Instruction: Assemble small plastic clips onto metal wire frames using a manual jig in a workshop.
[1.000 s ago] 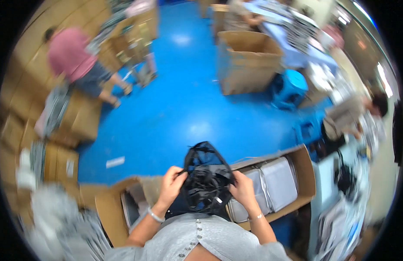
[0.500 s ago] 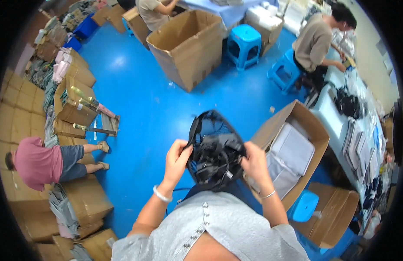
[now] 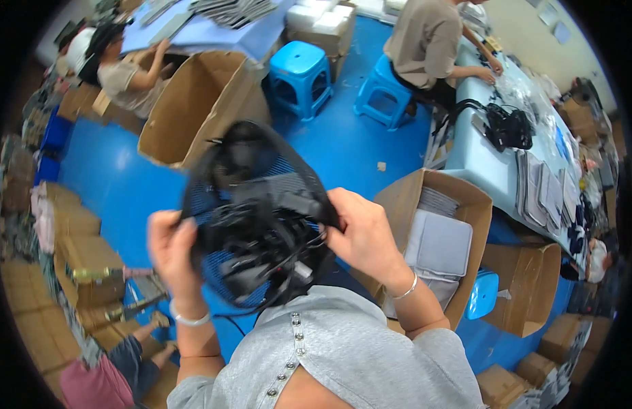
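A black mesh basket [image 3: 295,163] with a dark rim is held up in front of my body, its opening facing me. Inside lies a tangle of black cables [image 3: 251,228] with some dark, blocky pieces too jumbled to tell apart. My left hand [image 3: 174,255], a little blurred, grips the rim on the left side. On the opposite side my right hand [image 3: 365,235] pinches the rim, thumb toward the inside. One thin black cord [image 3: 233,320] hangs out below the basket, near my shirt.
To my right, an open carton [image 3: 481,235] holds grey padded pieces [image 3: 438,242]. Beyond it, a light-blue table [image 3: 476,160] carries black cables and grey pouches; a person [image 3: 425,44] sits there. Blue stools [image 3: 301,71] and a tall carton [image 3: 213,102] stand ahead. Another person [image 3: 98,385] is lower left.
The basket has come up closer and tilted, with both hands still on its rim. My view has turned to the right, so the surroundings have shifted left.
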Demonstrator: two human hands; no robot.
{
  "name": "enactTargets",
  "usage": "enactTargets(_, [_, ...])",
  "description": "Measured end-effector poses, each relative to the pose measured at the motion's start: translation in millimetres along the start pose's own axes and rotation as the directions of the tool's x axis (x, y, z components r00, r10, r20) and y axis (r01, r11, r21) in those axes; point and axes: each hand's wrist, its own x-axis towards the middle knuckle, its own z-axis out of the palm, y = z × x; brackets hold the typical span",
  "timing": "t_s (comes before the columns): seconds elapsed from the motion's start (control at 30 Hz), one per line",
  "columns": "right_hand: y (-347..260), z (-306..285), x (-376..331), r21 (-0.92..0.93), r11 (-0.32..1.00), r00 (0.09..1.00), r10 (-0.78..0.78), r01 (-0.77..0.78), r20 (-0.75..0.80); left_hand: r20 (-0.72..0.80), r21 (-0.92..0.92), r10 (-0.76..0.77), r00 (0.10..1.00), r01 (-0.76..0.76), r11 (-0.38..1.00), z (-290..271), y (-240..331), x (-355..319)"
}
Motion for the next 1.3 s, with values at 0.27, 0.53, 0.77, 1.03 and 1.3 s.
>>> enactTargets(0.27, [-66,-46,145,-0.091,0.939,0.923,-0.343,0.331,-0.173,-0.027,0.241,0.28,0.96,-0.265,0.934,-9,-14,157])
enactTargets(0.53, [-12,-78,281,-0.188,0.968,0.962,-0.2,0.165,-0.187,0.215,0.016,0.036,0.976,-0.04,0.999,76,-58,338])
enactTargets(0.77, [49,-93,383,-0.119,0.992,0.946,0.006,-0.047,-0.325,0.244,-0.059,0.134,0.96,-0.124,0.991,130,-33,454])
enactTargets(1.03, [197,-141,455,0.009,0.976,0.913,0.207,-0.218,-0.352,0.603,-0.14,-0.194,0.774,0.342,0.929,308,-120,524])
enactTargets(1.3, [297,-204,542,0.129,0.959,0.889,0.284,-0.254,-0.359,0.614,-0.137,-0.149,0.775,0.291,0.947,432,-159,610])
